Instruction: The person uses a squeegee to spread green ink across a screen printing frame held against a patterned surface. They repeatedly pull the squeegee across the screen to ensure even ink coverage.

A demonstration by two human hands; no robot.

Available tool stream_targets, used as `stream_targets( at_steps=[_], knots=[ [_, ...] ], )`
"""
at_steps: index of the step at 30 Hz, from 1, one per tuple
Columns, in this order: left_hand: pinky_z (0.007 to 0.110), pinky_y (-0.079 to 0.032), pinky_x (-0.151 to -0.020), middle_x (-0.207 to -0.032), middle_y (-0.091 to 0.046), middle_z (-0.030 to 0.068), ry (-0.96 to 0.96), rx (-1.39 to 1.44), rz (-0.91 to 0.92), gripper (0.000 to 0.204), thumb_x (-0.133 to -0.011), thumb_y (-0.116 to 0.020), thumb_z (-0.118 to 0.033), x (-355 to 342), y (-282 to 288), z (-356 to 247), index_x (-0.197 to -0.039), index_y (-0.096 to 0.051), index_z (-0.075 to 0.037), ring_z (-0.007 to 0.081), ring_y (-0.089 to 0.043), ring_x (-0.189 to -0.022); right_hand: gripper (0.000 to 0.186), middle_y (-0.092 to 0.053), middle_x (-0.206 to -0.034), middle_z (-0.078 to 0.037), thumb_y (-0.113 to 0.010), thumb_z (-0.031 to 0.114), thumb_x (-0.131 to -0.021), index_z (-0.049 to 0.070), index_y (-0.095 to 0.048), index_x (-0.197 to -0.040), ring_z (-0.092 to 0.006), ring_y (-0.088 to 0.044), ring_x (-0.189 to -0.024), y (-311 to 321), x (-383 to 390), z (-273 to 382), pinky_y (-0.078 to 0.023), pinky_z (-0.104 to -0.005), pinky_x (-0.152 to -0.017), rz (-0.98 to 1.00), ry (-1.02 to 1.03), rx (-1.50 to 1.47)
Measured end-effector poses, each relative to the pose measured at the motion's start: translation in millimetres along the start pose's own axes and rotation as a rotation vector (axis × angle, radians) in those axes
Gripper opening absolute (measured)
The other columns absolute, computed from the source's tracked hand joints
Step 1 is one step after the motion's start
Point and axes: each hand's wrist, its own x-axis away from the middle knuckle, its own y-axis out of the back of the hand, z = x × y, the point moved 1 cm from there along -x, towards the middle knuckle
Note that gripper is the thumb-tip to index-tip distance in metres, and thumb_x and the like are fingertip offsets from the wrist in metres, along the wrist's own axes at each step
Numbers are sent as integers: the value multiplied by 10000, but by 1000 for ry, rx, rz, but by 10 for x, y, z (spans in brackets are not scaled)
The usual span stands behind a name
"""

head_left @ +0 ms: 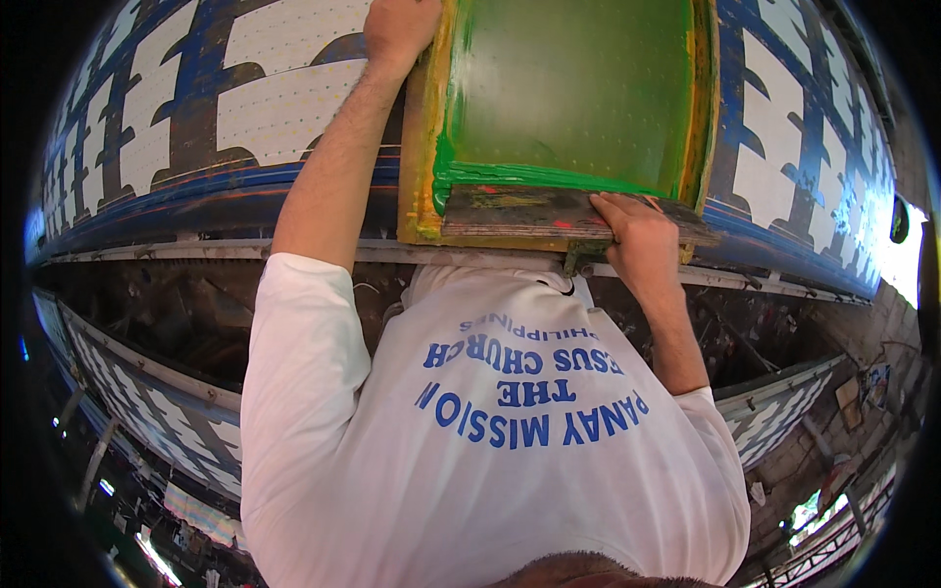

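A screen printing frame [416,176] with yellow- and green-stained sides lies on the long table in front of me. Its mesh [578,88] looks translucent green, with thick wet green ink [549,177] along the near end and left side. Across that near end rests a wide, dark, ink-marked squeegee [520,212]. My right hand [642,240] is closed on the squeegee's right part, fingers over its top. At the upper edge of the view, my left hand [400,31] is closed against the frame's left side; its fingertips are partly hidden.
White fabric pieces [284,113] lie in rows on the blue-and-dark table [196,201], left and right of the frame. A metal rail [196,251] runs along its near edge. Behind me, another table [162,426] carries similar pieces, and a littered floor [167,314] shows between.
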Motion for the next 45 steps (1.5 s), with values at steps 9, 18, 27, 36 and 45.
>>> stream_targets(
  at_steps=[9,18,27,36,45],
  knots=[
    [498,-547,-962,-1164,-772,182,72,17,120,443,-1066,-503,-447,3,55,75,-1281,-742,-141,406,-716,-1110,650,-727,-1303,-101,-727,-73,-713,121,-717,-1333,-315,-708,-1183,-306,-591,-193,-579,-431,-984,-244,-19,86],
    [522,-545,-895,-1065,-749,192,129,-6,50,341,-1061,-537,-334,42,132,-132,-1135,-744,-73,411,-699,-1034,407,-784,-1088,-137,-677,76,-877,238,-786,-1234,-361,-762,-993,195,-2691,-1151,-619,-476,-864,-260,-109,227],
    [489,-563,-919,-1115,-769,184,152,-138,28,342,-1058,-567,-347,44,119,-185,-1184,-760,-93,388,-726,-1050,285,-782,-1063,-173,-679,167,-902,196,-792,-1162,-404,-761,-1003,642,-4129,-1888,-620,-525,-864,-253,-71,333],
    [482,-576,-894,-1079,-773,176,153,-205,5,306,-1037,-602,-332,49,108,-250,-1145,-760,-94,376,-736,-1022,272,-784,-1069,-173,-731,183,-882,184,-799,-1146,-393,-765,-1011,561,-3879,-1849,-627,-503,-872,-264,-24,278],
    [476,-584,-883,-1058,-779,169,166,-201,11,286,-1002,-650,-328,59,122,-295,-1118,-772,-97,363,-743,-1007,219,-787,-980,-198,-678,150,-844,173,-844,-985,-374,-762,-985,786,-4646,-2035,-601,-500,-866,-343,3,187]
  ],
)
